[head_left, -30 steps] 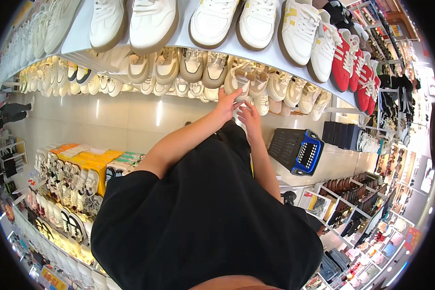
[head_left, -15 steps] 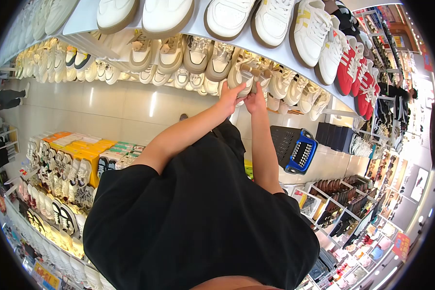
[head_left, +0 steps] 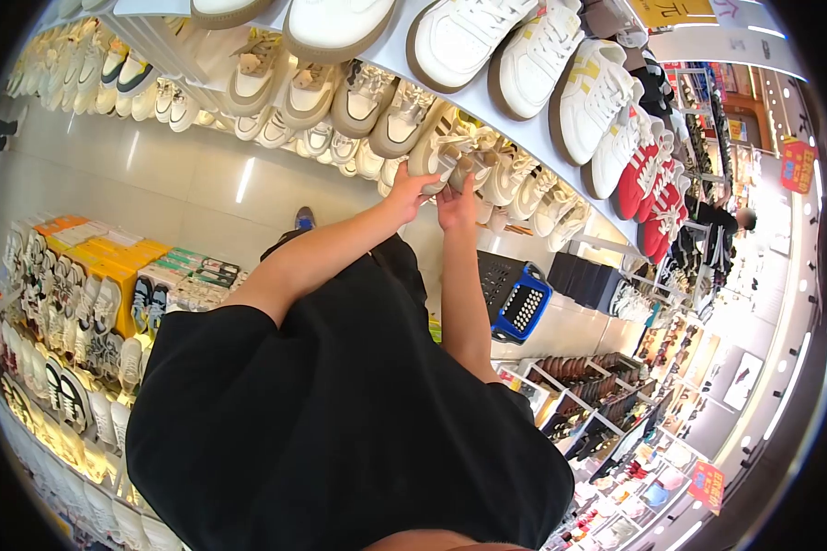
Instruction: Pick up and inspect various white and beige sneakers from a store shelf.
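Note:
Both of my hands reach to the lower shelf and touch the toes of a beige and grey pair of sneakers. My left hand (head_left: 412, 191) grips the left shoe (head_left: 429, 158) with the thumb on top of its toe. Close beside it, my right hand (head_left: 457, 204) has its thumb and fingers at the toe of the right shoe (head_left: 470, 168). The heels of both shoes lie back among the row under the upper shelf. More beige sneakers (head_left: 368, 99) stand to their left.
Above my hands the upper shelf (head_left: 413, 87) holds white sneakers (head_left: 459, 41) and red sneakers (head_left: 641, 174). A blue and black basket (head_left: 524, 303) and dark boxes (head_left: 583, 278) stand on the floor at the right. Yellow boxes (head_left: 124, 275) and shoe racks are at the left.
The view has turned, so the shelves, basket and my hands appear shifted left and lower. A shoe-clad foot shows more fully on the floor. Both hands are still at the same pair.

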{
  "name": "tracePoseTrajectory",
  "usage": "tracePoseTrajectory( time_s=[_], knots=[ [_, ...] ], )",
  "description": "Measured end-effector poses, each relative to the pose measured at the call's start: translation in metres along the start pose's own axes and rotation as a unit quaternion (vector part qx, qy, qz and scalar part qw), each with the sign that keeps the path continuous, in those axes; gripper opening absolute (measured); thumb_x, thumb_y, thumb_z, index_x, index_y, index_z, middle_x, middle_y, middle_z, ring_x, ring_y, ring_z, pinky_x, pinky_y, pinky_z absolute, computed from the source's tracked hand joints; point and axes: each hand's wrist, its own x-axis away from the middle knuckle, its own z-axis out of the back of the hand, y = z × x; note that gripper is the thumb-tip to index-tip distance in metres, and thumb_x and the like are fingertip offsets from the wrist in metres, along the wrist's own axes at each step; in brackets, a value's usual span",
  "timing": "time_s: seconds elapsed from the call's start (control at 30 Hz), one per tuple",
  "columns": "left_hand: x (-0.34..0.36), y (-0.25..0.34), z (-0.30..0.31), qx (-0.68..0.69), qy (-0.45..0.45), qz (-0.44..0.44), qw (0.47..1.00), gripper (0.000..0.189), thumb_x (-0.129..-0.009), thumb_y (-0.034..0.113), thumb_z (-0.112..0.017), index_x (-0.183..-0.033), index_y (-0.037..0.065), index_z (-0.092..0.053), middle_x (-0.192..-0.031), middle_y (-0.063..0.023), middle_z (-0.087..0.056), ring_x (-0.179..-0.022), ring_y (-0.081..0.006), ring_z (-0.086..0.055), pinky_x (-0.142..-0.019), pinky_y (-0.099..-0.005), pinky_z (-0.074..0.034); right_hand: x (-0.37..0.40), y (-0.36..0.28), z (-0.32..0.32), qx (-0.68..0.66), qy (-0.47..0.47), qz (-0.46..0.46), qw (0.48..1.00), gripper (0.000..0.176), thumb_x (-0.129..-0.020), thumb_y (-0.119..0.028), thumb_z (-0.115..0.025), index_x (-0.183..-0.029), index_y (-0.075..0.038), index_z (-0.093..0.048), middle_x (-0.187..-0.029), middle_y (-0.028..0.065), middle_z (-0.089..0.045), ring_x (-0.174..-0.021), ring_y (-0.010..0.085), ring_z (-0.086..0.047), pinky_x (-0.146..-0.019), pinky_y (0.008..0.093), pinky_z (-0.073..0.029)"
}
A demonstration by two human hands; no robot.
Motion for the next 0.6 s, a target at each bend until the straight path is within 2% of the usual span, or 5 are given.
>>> tracePoseTrajectory(
  time_s=[0.1, 0.2, 0.3, 0.4, 0.6],
  knots=[
    [0.002, -0.001, -0.001, 0.012, -0.009, -0.004, 1.000, 0.070, -0.080, 0.006, -0.079, -0.138, 0.013, -0.039, -0.133, -0.0102, -0.057, -0.122, -0.0269, -0.058, -0.097, -0.0500, -0.051, 0.004, 0.010, -0.001, -0.016, 0.001, 0.038, 0.999, 0.060, -0.101, -0.044, -0.061, -0.146, -0.009, -0.044, -0.144, 0.0117, -0.049, -0.134, 0.0300, -0.048, -0.115, 0.0472, -0.038],
    [0.000, -0.001, -0.005, 0.047, -0.021, -0.002, 0.999, 0.069, -0.081, 0.006, -0.079, -0.137, 0.012, -0.040, -0.132, -0.0105, -0.057, -0.122, -0.0270, -0.058, -0.097, -0.0489, -0.052, 0.005, 0.012, -0.001, -0.018, -0.027, 0.044, 0.998, 0.060, -0.101, -0.044, -0.060, -0.146, -0.007, -0.043, -0.145, 0.0128, -0.048, -0.133, 0.0299, -0.048, -0.116, 0.0476, -0.038],
    [-0.008, -0.009, -0.007, 0.004, 0.004, -0.047, 0.999, 0.068, -0.081, 0.005, -0.078, -0.137, 0.011, -0.040, -0.132, -0.0108, -0.057, -0.123, -0.0268, -0.058, -0.098, -0.0473, -0.052, 0.002, 0.006, 0.002, -0.096, -0.039, -0.020, 0.994, 0.061, -0.101, -0.046, -0.058, -0.146, -0.007, -0.043, -0.145, 0.0142, -0.047, -0.134, 0.0301, -0.047, -0.118, 0.0473, -0.036],
    [-0.014, -0.013, -0.006, 0.017, -0.015, -0.068, 0.997, 0.062, -0.086, 0.003, -0.075, -0.135, 0.011, -0.040, -0.132, -0.0112, -0.057, -0.124, -0.0259, -0.058, -0.104, -0.0487, -0.047, 0.006, -0.012, 0.002, -0.064, -0.044, -0.056, 0.995, 0.058, -0.101, -0.049, -0.058, -0.137, -0.004, -0.051, -0.132, 0.0128, -0.055, -0.127, 0.0268, -0.051, -0.115, 0.0437, -0.039],
    [-0.017, -0.018, -0.016, -0.004, 0.026, -0.096, 0.995, 0.063, -0.086, 0.003, -0.075, -0.137, 0.009, -0.039, -0.133, -0.0113, -0.057, -0.122, -0.0255, -0.059, -0.103, -0.0471, -0.048, 0.002, -0.019, 0.014, -0.087, -0.082, -0.057, 0.991, 0.056, -0.100, -0.044, -0.063, -0.137, -0.005, -0.051, -0.132, 0.0126, -0.055, -0.126, 0.0265, -0.050, -0.116, 0.0430, -0.037]
  ],
)
